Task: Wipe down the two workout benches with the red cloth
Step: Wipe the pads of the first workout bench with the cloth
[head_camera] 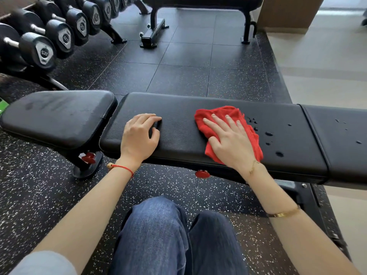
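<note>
A long black padded workout bench (178, 108) runs across the view in front of me. The red cloth (214, 114) lies crumpled on its middle pad. My right hand (228, 137) presses flat on the cloth with straight, spread fingers. My left hand (140, 133) rests on the same pad to the left, fingers loosely bent and holding nothing. Water drops (269, 133) sit on the pad just right of the cloth. A second black bench (198, 2) stands at the far top of the view.
A rack of black dumbbells (45, 46) lines the upper left. Speckled rubber floor tiles (178, 62) lie between the two benches. My knees in blue jeans (158, 225) are below the near bench. A light floor (317, 62) begins on the right.
</note>
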{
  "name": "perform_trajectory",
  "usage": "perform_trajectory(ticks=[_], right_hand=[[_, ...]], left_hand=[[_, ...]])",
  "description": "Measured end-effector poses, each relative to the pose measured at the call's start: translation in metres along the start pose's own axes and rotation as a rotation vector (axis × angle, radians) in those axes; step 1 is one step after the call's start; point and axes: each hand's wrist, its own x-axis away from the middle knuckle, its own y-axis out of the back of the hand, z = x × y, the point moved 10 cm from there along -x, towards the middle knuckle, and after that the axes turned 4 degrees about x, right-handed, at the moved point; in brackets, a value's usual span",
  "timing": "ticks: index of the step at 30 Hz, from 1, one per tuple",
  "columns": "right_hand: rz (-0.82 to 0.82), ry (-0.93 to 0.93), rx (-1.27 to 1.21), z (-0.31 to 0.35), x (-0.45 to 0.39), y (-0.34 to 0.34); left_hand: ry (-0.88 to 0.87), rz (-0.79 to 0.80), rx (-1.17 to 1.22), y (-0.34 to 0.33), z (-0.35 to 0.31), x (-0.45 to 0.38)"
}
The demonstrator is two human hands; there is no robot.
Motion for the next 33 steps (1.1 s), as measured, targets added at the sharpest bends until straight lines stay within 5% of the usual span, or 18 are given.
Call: perform_trajectory(ticks=[6,17,27,33], right_hand=[[0.032,-0.27,0.016,-0.053,-0.056,0.005],[0.069,0.165,0.004,0.047,-0.017,-0.009],[0.013,-0.214,0.019,-0.072,-0.042,0.009],[0.043,-0.032,0.012,-0.019,-0.062,-0.001]], left_hand=[[0.014,-0.017,-0.01,-0.003,-0.001,0.0],[0.019,-0.01,0.006,0.0,0.0,-0.001],[0.034,0.039,-0.02,-0.007,-0.005,-0.004],[0.1,0.023,0.01,-0.014,-0.026,-0.004]])
